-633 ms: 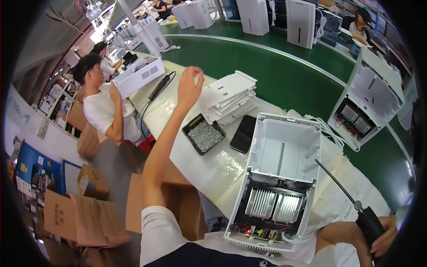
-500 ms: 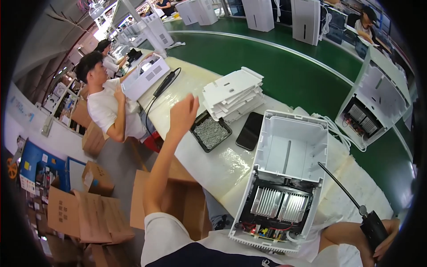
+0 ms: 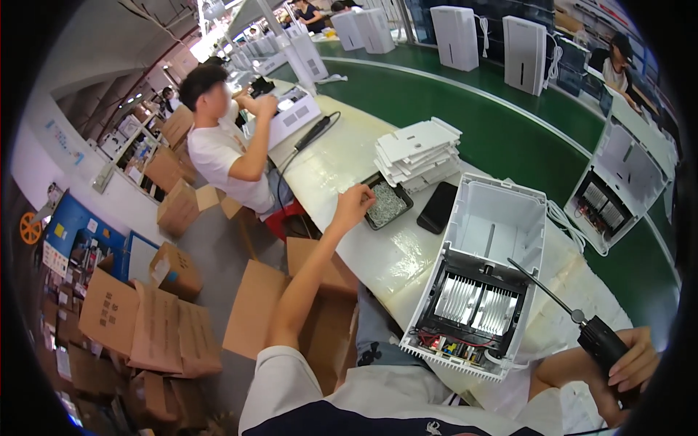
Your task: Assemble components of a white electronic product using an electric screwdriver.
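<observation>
My left hand [image 3: 354, 206] reaches to the near-left rim of a black tray [image 3: 396, 219] of small silver screws [image 3: 385, 203]. Its fingers are curled and pinched together; whatever may be between the tips is too small to make out. My right hand [image 3: 631, 363], at the lower right, is wrapped round a black electric screwdriver [image 3: 605, 344] whose long shaft slants up to the left. The shaft's tip shows over the side of an opened white appliance housing [image 3: 502, 207]. Inside that housing sit a finned metal heat sink [image 3: 476, 301] and a small circuit board with coloured wires [image 3: 451, 351].
Stacked white plastic panels [image 3: 418, 149] and a black phone [image 3: 438, 208] lie beyond the tray. Another electric screwdriver [image 3: 313, 134] rests near a seated co-worker [image 3: 218, 145]. A second opened housing [image 3: 618, 174] stands on the green conveyor [image 3: 509, 142]. Open cardboard boxes [image 3: 254, 309] are at left.
My left hand has come down to the screw tray from above and left of it. My right hand, still round the screwdriver, has come further into view. The co-worker's hands have risen.
</observation>
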Motion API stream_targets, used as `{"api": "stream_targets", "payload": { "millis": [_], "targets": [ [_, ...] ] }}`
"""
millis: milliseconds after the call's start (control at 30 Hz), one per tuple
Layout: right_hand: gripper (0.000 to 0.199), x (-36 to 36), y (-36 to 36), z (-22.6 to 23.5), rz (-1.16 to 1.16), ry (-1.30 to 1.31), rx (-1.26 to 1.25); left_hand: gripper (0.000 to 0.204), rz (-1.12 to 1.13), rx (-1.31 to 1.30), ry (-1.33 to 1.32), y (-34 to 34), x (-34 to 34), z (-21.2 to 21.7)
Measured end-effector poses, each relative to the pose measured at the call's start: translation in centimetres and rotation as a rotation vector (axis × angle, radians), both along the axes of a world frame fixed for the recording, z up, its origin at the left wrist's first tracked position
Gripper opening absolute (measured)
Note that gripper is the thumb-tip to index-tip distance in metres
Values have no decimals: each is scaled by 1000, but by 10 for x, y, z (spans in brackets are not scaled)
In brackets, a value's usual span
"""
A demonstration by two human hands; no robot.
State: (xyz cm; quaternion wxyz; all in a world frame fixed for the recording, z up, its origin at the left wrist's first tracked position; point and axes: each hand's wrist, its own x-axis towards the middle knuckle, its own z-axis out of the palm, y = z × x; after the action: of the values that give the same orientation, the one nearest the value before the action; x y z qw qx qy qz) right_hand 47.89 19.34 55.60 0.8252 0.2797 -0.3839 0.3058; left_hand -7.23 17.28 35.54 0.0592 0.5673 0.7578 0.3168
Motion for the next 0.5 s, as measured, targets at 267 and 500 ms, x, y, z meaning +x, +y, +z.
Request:
{"api": "stream_targets", "payload": {
  "millis": [267, 500],
  "targets": [
    [30, 37, 1, -17, 40, 117, -78, 10, 50, 235, -120, 11, 0, -7],
    [30, 35, 1, -12, -35, 163, -285, 10, 58, 186, -102, 21, 6, -2]
  ]
}}
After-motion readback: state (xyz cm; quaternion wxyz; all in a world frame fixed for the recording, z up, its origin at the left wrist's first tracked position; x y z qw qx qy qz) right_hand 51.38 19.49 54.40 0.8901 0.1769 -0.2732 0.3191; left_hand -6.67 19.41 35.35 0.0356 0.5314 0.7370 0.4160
